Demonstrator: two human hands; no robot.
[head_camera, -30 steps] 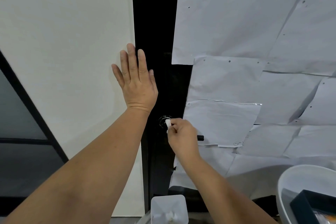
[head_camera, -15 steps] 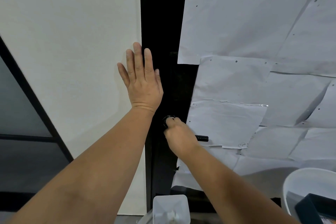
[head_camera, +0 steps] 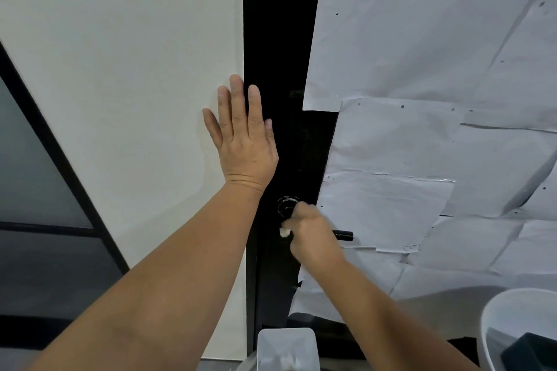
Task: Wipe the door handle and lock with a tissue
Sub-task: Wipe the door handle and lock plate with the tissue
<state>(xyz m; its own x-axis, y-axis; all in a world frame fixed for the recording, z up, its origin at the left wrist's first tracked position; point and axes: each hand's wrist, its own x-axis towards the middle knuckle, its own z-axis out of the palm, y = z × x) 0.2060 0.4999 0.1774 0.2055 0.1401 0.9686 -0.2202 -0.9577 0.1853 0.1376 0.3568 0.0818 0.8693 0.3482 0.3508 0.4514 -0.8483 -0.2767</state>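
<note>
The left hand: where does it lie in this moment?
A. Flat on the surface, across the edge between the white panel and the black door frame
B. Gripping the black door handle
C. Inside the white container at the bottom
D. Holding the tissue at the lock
A: the left hand lies flat with straight fingers across the edge of the white panel and the black door frame, above the lock.

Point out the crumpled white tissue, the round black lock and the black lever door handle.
crumpled white tissue (head_camera: 284, 232): head view, exposed wad left of the fist.
round black lock (head_camera: 286, 206): head view, its face.
black lever door handle (head_camera: 344, 234): head view, free end.
</note>
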